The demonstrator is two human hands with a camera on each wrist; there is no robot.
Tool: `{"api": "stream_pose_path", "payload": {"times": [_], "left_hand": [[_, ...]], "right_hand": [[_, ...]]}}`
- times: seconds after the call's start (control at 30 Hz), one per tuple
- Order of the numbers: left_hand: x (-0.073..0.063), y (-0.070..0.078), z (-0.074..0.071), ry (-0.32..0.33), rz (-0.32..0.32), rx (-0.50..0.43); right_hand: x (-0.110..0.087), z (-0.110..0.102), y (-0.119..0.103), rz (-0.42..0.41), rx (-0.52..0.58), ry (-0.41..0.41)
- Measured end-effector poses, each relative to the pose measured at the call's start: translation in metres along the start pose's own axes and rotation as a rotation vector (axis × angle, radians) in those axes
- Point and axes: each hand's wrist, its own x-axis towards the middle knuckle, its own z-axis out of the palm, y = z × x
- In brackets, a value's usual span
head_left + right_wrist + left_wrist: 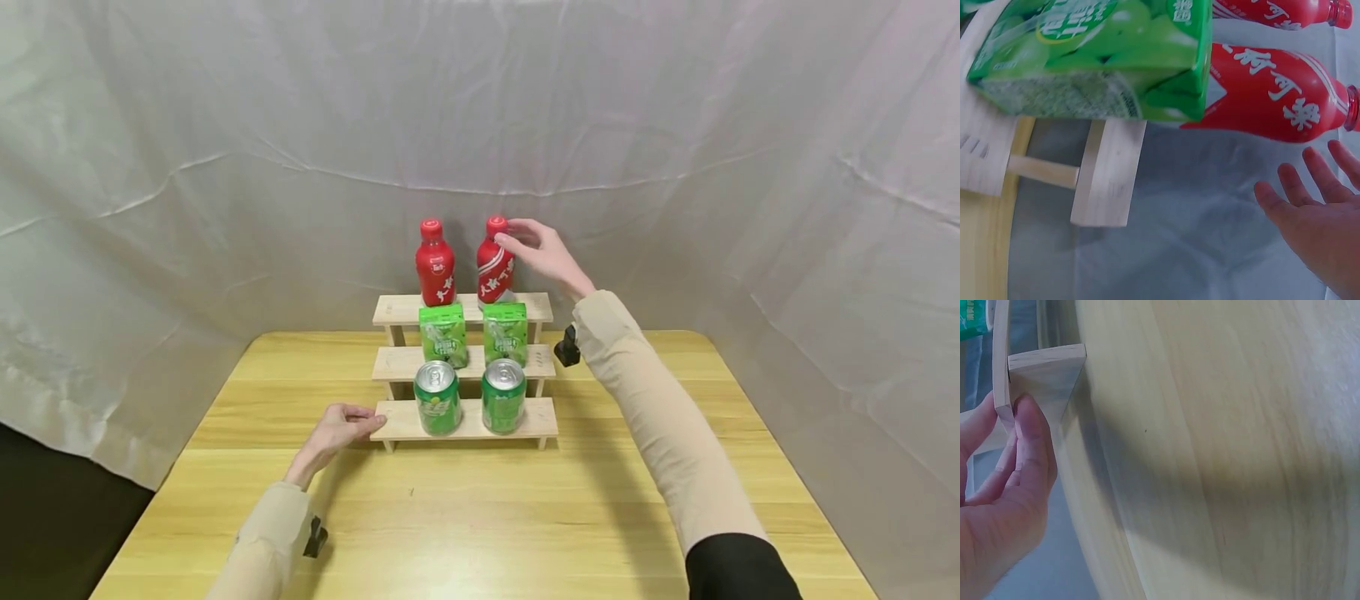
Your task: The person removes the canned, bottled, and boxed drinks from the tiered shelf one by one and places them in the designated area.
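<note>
At the left end of the lowest step, my left hand [341, 432] pinches the board of a three-step wooden rack [399, 421] between thumb and fingers; the left wrist view shows this grip on the board's end [1002, 394]. My right hand [549, 254] is beside the neck of the right red bottle [495, 271] on the top step. In the right wrist view its fingers [1319, 178] are spread, with a gap to the bottle [1279, 94]. Another red bottle [436, 267] stands to the left on that step.
Two green juice boxes [443, 336] [506, 335] stand on the middle step. Two green cans [437, 400] [503, 398] are on the lowest step. The rack stands on a wooden table [480, 517], with a grey-white curtain [337, 125] behind.
</note>
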Motion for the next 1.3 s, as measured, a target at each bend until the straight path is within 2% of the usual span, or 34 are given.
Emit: {"api": "stream_pose_path", "payload": {"times": [0.23, 0.63, 0.87, 1.13, 1.3], "left_hand": [[0.002, 0.0, 0.002, 0.013, -0.031, -0.057], [0.002, 0.001, 0.002, 0.021, -0.032, -0.072], [0.002, -0.001, 0.002, 0.025, -0.047, -0.085], [0.003, 0.0, 0.002, 0.024, -0.029, -0.066], [0.005, 0.0, 0.001, 0.017, -0.025, -0.054]], "right_hand": [[0.006, 0.011, -0.002, -0.001, 0.023, 0.007], [0.008, 0.017, -0.009, -0.034, -0.026, 0.04], [0.006, 0.02, -0.012, -0.023, -0.019, 0.101], [-0.002, 0.007, -0.014, 0.012, 0.05, 0.162], [-0.008, -0.01, -0.009, 0.023, 0.035, 0.184]]}}
